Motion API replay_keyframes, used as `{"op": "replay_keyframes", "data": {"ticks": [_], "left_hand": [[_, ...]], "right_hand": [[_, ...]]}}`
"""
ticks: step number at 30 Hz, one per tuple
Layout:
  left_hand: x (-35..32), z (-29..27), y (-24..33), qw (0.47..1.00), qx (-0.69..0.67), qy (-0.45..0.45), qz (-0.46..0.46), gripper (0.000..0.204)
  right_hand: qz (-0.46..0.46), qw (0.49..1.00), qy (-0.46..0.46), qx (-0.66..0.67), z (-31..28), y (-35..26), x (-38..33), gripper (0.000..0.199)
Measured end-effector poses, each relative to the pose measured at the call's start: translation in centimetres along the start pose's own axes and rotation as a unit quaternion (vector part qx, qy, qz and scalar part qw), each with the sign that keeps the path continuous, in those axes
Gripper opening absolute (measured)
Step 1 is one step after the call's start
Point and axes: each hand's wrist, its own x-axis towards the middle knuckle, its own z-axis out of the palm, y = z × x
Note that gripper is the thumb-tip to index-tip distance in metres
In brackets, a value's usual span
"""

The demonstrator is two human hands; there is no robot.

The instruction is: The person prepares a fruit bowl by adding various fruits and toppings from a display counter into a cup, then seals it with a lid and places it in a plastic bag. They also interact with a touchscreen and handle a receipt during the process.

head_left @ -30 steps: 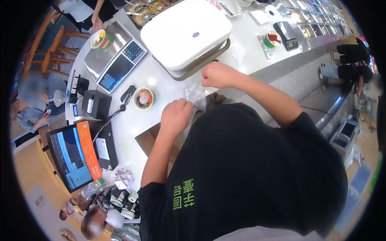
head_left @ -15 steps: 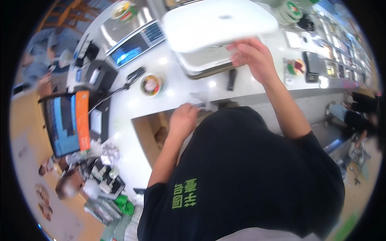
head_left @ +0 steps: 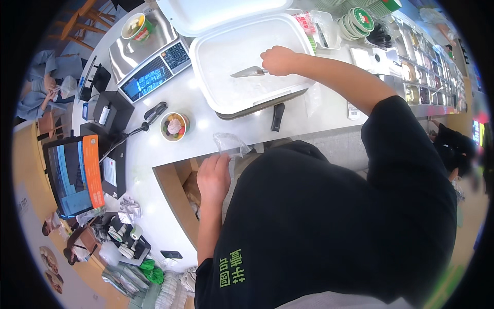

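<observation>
My right hand [head_left: 280, 61] grips the handle of a metal scoop [head_left: 248, 72] with a flat, pointed blade. It is over the white box [head_left: 262, 101], whose inside holds something pale that I cannot make out clearly. The white lid [head_left: 221, 13] is raised at the box's far side. At the counter's front edge my left hand [head_left: 214, 180] pinches a thin clear plastic bag [head_left: 231, 144], which stands loosely puffed out above the fingers. Just beyond that hand sits a paper cup [head_left: 175, 126] of colourful pieces topped with a pale pink ball.
A scale [head_left: 154, 72] with another filled cup [head_left: 138, 27] stands back left. A black handled object [head_left: 278, 117] lies before the box. Stacked lids [head_left: 355, 23] and ingredient trays [head_left: 417, 67] line the right. The screen [head_left: 72, 175] is at left, above an open cabinet [head_left: 172, 177].
The lid has swung up and away, uncovering the box. My right hand has gone from the lid to the scoop inside. The bag near my left hand now shows more clearly.
</observation>
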Motion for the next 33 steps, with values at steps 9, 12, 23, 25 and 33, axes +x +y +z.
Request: {"op": "replay_keyframes", "data": {"ticks": [9, 12, 23, 25, 33], "left_hand": [[0.1, -0.4, -0.1, 1.000, 0.016, 0.017, -0.011, 0.013], [0.2, -0.9, 0.2, 1.000, 0.018, -0.013, -0.016, 0.014], [1.2, -3.0, 0.4, 0.999, 0.022, -0.003, -0.050, 0.012], [1.5, -3.4, 0.1, 0.998, 0.026, 0.001, -0.051, 0.011], [2.4, -5.4, 0.1, 0.998, 0.051, 0.016, -0.043, 0.014]], "right_hand": [[-0.019, 0.999, -0.031, 0.016, -2.7, 1.4, 0.9, 0.016], [-0.051, 0.994, -0.065, 0.071, -3.1, 1.4, 1.4, 0.018], [-0.102, 0.960, -0.012, 0.259, -1.5, 0.7, 3.6, 0.024], [-0.112, 0.938, -0.006, 0.328, -0.3, 0.7, 3.8, 0.025], [-0.071, 0.871, -0.064, 0.482, 0.9, 0.5, 3.7, 0.022]]}}
